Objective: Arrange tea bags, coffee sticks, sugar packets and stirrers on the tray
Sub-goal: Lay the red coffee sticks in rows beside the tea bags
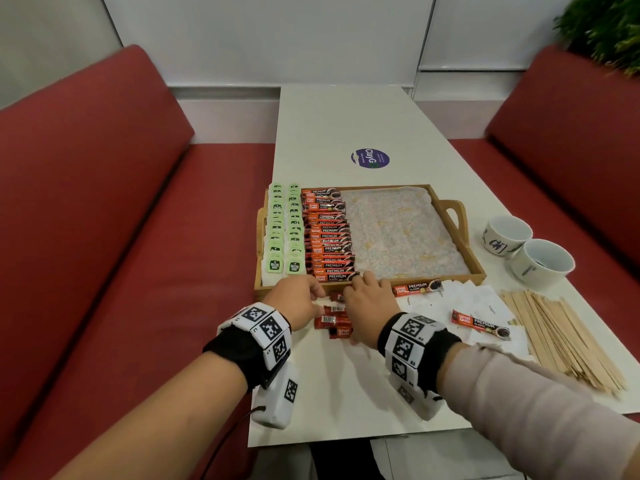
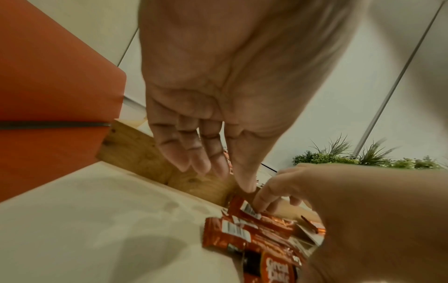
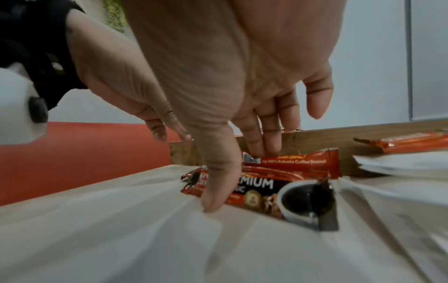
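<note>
**A:** Start with the big things. Where is all this?

**B:** A long white table [image 1: 346,126] runs between two red benches [image 1: 104,202], with pale wall panels behind and a green plant [image 1: 602,26] at the far right corner. A round purple sticker [image 1: 370,158] sits on the tabletop beyond the tray.

**A:** And the tray?

**B:** A wooden tray [image 1: 457,233] with handles, lined with speckled paper. Two columns of green tea bags [image 1: 284,226] fill its left edge, and a column of red coffee sticks [image 1: 327,233] lies just beside them. The rest of the lining is bare.

**A:** What lies off the tray?

**B:** Two white cups [image 1: 526,247] to its right, touching. A heap of wooden stirrers [image 1: 561,334] near the table's right edge, and white sugar packets [image 1: 481,299] between those and the hands, with two loose coffee sticks on them.

**A:** The hands?

**B:** Both are at the tray's near wall, over a small pile of coffee sticks [image 1: 334,318] on the table. The right hand [image 1: 369,303] covers the pile, thumb on the table at its near edge and fingertips pressing the top stick, loosely spread. The left hand [image 1: 298,299] reaches down at the pile's left end; its fingers hang fairly straight. Whether its fingertip pinches the stick, I cannot tell.
</note>
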